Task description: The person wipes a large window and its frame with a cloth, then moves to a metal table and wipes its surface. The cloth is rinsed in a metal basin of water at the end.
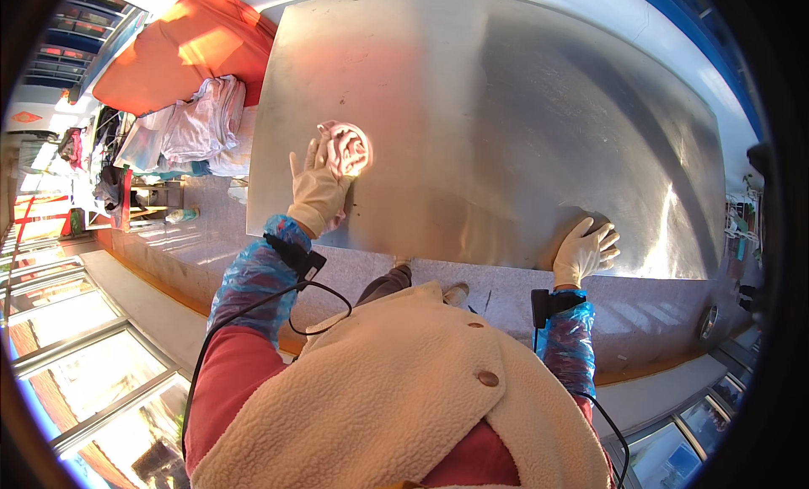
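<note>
My left hand [316,189], in a pale rubber glove, lies over a crumpled pink cloth [346,149] at the left part of a metal-topped table [404,122]. The cloth bunches out beyond my thumb and fingers, and a bit of it shows below the palm near the table's front edge. Part of the cloth is hidden under the hand. My right hand [584,249], gloved alike, rests with spread fingers on the metal near the front right edge and holds nothing. Blue plastic sleeve covers [253,287] wrap both forearms, and black straps with small devices sit at the wrists.
Folded light fabric [205,119] is stacked left of the table, beside a large orange cover [183,50]. A bottle [182,215] lies on the floor at left. Black cables [218,328] run along my arms. Windows [107,375] line the wall behind me.
</note>
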`<state>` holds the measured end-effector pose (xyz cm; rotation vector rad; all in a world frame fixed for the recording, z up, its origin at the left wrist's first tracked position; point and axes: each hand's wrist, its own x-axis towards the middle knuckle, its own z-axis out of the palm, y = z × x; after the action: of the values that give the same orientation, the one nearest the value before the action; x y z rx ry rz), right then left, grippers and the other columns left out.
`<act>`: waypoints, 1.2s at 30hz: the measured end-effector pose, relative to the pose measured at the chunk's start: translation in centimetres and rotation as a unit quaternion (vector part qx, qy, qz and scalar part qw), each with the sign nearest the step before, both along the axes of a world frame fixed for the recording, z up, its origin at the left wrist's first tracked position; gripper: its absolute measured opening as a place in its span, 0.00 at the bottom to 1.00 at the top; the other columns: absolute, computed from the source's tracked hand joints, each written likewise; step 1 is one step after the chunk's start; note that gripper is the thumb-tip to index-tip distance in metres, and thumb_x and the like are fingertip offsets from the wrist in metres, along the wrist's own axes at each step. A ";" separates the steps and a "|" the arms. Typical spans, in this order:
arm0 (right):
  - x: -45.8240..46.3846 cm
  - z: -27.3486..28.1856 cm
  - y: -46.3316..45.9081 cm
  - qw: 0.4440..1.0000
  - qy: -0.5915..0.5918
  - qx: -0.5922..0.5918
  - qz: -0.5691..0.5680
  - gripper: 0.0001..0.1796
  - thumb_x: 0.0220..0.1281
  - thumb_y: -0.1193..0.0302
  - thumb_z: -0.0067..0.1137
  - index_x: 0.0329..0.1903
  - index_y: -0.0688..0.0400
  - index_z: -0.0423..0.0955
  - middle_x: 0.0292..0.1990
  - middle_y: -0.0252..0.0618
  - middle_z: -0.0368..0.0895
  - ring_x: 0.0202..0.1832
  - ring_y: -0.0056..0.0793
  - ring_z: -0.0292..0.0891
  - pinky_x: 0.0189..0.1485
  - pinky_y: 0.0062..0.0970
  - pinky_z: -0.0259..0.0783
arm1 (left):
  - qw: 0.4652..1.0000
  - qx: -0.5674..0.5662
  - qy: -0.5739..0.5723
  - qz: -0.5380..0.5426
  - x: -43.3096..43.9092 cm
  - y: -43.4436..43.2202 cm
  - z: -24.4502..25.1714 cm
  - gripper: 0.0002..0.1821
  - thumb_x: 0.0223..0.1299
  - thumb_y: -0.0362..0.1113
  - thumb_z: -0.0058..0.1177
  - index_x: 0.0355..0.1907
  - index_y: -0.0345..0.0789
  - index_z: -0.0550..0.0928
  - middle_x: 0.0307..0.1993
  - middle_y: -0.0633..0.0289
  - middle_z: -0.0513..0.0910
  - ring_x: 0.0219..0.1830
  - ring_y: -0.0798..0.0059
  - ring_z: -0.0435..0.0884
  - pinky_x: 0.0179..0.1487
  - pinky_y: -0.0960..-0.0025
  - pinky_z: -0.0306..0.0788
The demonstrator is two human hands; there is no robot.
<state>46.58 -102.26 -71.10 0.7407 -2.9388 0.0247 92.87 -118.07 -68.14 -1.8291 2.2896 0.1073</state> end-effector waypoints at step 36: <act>1.1 2.0 -0.2 0.994 -0.033 -0.105 -0.004 0.35 0.72 0.53 0.40 0.72 0.63 0.59 0.74 0.57 0.53 0.77 0.63 0.40 0.76 0.59 0.35 | 0.863 0.032 -0.041 -0.502 -27.5 1.1 2.3 0.39 0.64 0.53 0.53 0.73 0.40 0.61 0.76 0.51 0.56 0.76 0.51 0.54 0.73 0.33 0.46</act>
<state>47.64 -102.43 -69.11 0.7077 -2.9383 0.3580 65.41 -116.96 -65.81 -0.4107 2.7889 -0.0609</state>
